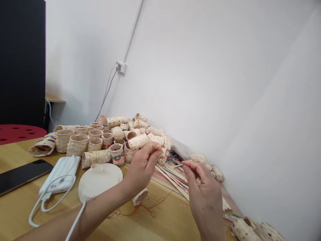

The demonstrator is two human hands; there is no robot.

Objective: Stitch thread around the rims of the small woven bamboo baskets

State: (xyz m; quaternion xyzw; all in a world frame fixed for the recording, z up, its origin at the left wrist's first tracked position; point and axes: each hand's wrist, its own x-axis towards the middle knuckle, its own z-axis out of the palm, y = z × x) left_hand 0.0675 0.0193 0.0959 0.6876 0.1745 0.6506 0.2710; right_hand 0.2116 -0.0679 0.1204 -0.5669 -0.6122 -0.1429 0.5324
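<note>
My left hand (pixel 145 164) is raised over the table with its thumb and fingertips pinched together. Whatever it may hold is too small to make out. Between the thumb and forefinger of my right hand (pixel 204 192) is a short, thin, pale strip (pixel 178 165), its end pointing left towards my other hand. The two hands are apart. Below them, a small woven basket (pixel 140 196) lies tipped on the table, partly behind my left wrist. Loose red thread (pixel 147 209) trails around it. Behind my right hand lie long, flat weaving strips (pixel 170 177), some pale and some coloured.
Many small woven baskets (pixel 77 144) are heaped along the wall. More woven pieces (pixel 243 229) lie at the lower right. On the left are a phone (pixel 25 175), a white power bank (pixel 60 174) with its cable, and a white round object (pixel 100 180). A red stool (pixel 22 132) stands beyond.
</note>
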